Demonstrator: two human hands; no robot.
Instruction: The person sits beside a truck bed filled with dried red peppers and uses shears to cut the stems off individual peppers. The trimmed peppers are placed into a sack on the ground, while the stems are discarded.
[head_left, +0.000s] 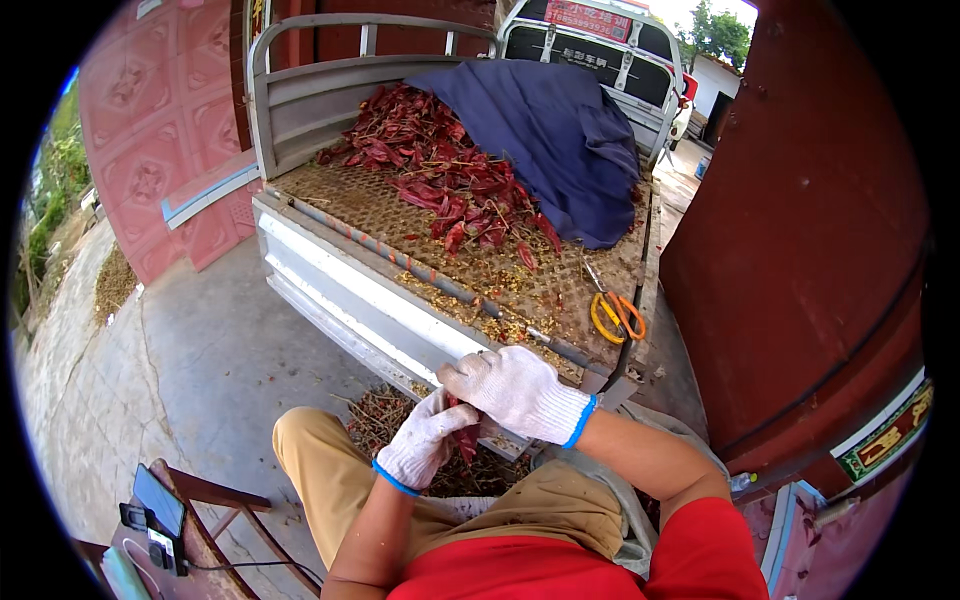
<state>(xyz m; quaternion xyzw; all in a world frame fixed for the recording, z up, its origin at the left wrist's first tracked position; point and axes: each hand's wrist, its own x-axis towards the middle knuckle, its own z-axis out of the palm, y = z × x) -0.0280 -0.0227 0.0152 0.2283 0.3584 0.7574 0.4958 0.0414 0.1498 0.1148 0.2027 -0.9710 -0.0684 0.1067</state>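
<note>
My left hand (426, 441), in a white knit glove with a blue cuff, grips a dried red chili pepper (468, 441) in front of my lap. My right hand (517, 391), gloved the same way, closes over the pepper's upper end; its fingertips and the stem are hidden. Ahead, a heap of dried red chili peppers (442, 176) with stems lies on the truck bed (322, 184), partly under a dark blue cloth (536, 142). Scissors (616, 307) with orange and yellow handles rest near the bed's right rear corner.
The lowered metal tailgate (352, 289) runs just beyond my hands. Stems and debris (382, 416) lie below it. A wooden stool (202, 517) holding a phone (159, 499) and cables stands at lower left. A dark red metal door (787, 225) rises at the right.
</note>
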